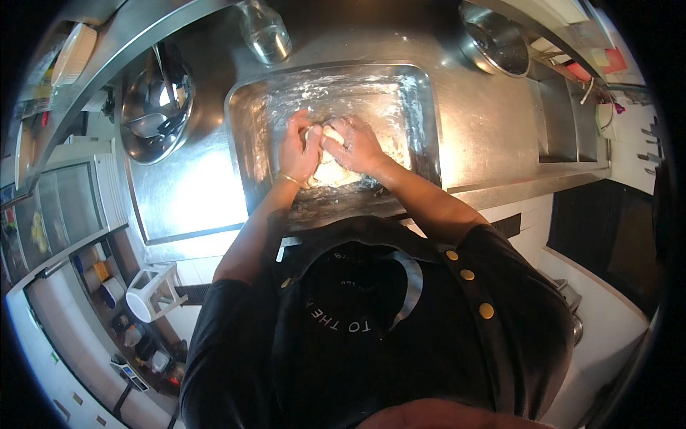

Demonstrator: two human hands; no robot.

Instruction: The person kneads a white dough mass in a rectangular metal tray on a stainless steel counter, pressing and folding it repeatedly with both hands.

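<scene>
A pale lump of dough (330, 172) lies in a deep rectangular metal tray (251, 154) whose walls and floor are smeared with flour. My left hand (300, 150) grips the dough's left side, with a thin band at the wrist. From the right, my right hand (354, 145) curls its fingers over the dough's top. The two hands nearly meet above it, and both look dusted with flour. Part of the dough is hidden under my palms and fingers.
The tray rests on a steel counter (471, 136). Left of it stands a metal bowl (136, 146) with ladles and other utensils. A clear glass jar (268, 39) is behind the tray, a steel pot (500, 53) at the back right, and a sink (561, 121) at the right.
</scene>
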